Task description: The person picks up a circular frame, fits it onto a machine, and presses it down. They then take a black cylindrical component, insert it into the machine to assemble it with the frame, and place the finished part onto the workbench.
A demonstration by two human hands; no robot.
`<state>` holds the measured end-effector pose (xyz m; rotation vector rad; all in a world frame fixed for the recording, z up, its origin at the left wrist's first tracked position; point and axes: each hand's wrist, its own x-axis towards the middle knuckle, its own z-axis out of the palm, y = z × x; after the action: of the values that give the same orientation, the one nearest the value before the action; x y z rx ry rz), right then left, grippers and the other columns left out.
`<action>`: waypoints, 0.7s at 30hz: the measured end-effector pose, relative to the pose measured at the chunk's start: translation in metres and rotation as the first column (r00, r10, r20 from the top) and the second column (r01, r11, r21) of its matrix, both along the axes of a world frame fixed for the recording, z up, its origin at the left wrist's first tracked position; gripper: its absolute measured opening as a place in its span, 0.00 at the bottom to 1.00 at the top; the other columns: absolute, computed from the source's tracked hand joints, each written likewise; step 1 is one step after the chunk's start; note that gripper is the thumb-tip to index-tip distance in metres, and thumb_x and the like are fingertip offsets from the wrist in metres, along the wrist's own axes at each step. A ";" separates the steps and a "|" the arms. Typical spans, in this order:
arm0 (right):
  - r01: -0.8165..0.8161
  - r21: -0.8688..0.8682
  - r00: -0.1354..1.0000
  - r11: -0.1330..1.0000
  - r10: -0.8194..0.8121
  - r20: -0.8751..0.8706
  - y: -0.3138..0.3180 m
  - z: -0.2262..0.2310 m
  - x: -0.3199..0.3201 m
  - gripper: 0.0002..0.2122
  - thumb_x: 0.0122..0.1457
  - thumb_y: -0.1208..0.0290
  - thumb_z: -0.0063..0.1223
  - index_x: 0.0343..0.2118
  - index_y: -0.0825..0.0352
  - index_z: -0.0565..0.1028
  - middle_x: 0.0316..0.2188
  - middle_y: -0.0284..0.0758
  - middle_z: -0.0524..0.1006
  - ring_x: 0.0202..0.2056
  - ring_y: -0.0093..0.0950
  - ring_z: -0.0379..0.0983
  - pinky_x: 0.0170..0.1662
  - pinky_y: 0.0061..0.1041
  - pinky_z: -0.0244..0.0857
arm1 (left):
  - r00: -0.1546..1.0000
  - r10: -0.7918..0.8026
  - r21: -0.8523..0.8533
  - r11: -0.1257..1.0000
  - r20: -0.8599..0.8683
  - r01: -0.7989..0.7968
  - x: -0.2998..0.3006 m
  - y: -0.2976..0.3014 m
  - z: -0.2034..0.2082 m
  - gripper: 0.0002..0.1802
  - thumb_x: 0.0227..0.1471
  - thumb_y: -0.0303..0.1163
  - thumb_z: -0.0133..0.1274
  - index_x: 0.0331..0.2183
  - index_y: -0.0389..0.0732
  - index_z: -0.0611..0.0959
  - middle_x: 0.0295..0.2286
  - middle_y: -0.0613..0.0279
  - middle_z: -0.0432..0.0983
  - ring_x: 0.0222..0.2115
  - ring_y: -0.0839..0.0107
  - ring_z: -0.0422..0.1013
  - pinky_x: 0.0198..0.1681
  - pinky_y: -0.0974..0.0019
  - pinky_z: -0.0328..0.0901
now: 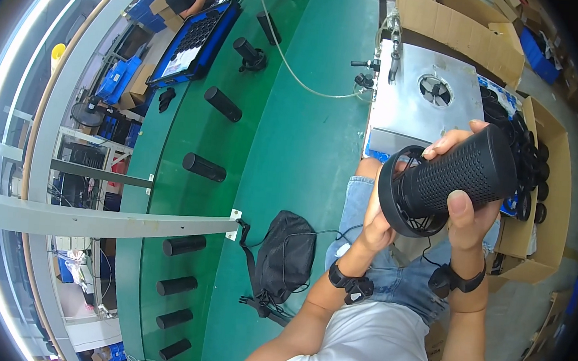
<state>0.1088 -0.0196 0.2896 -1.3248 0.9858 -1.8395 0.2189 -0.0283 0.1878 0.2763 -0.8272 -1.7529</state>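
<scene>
A black perforated cylinder (467,171) lies tilted across my hands, in front of my lap. My right hand (469,216) is wrapped round it, thumb on the near side and fingers over the far side. At the cylinder's left end is a wide black ring (390,195) with thin ribs inside. My left hand (380,230) grips this ring from behind and below; most of its fingers are hidden by it. The ring and the cylinder touch, but whether they are fixed together I cannot tell. Both wrists wear black straps with small devices.
A metal box (409,88) with a round fan opening stands beyond my hands. Cartons (549,192) with black parts are at the right. Along the green conveyor (192,130) lie several black cylinders (204,166). A black bag (285,257) rests on the green surface; another person sits far left.
</scene>
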 end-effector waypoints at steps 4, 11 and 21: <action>0.010 0.023 1.000 1.000 -0.011 0.010 -0.003 -0.005 0.000 0.41 0.48 0.52 0.63 0.57 0.74 0.55 0.38 0.43 0.71 0.39 0.29 0.70 0.47 0.30 0.65 | 0.996 -0.011 -0.135 0.991 0.084 0.022 0.005 -0.004 -0.003 0.44 0.49 0.46 0.52 0.59 0.33 0.54 0.53 0.54 0.59 0.56 0.67 0.59 0.58 0.66 0.54; -0.145 0.140 0.989 0.979 0.149 -0.014 -0.009 0.009 0.000 0.45 0.47 0.48 0.63 0.60 0.77 0.55 0.44 0.45 0.73 0.44 0.30 0.72 0.50 0.28 0.66 | 0.988 -0.103 0.131 0.984 -0.114 0.118 0.005 -0.011 -0.013 0.40 0.54 0.57 0.48 0.54 0.33 0.64 0.50 0.53 0.67 0.47 0.68 0.69 0.50 0.64 0.66; -0.288 0.246 0.954 0.925 0.301 -0.015 -0.026 0.008 -0.003 0.41 0.48 0.59 0.64 0.59 0.78 0.56 0.45 0.45 0.73 0.46 0.30 0.71 0.53 0.29 0.64 | 0.942 -0.173 0.257 0.934 -0.286 0.249 0.012 -0.025 -0.022 0.31 0.61 0.51 0.42 0.55 0.38 0.61 0.50 0.56 0.66 0.51 0.66 0.66 0.55 0.59 0.64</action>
<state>0.1057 -0.0453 0.2979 -1.2973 0.9451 -1.4181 0.2309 -0.0529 0.1662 0.1475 -0.4198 -2.0658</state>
